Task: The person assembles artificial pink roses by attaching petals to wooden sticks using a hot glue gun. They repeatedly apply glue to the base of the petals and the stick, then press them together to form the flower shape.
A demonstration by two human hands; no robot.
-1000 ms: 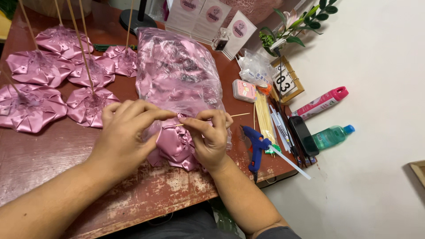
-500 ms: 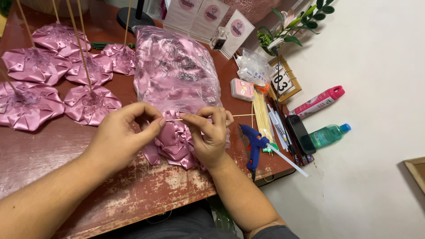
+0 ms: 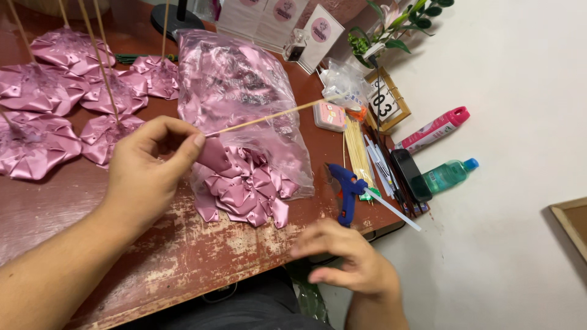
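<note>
Clearly, in the head view, the left hand (image 3: 150,168) pinches a thin wooden skewer (image 3: 269,116) at its near end, together with a folded pink satin petal (image 3: 215,154), above the worn red tabletop (image 3: 183,244); the skewer slants up and away over the clear bag of petals (image 3: 238,91); the right hand (image 3: 342,256) hangs released and blurred at the tabletop's near edge, holding nothing, near the blue glue gun (image 3: 345,189). The pinch looks light, so the petal could slip off the stick or the stick twist between the fingers; the free far tip could snag the bag; a careless right hand could brush the glue gun's nozzle or knock it off the edge.
</note>
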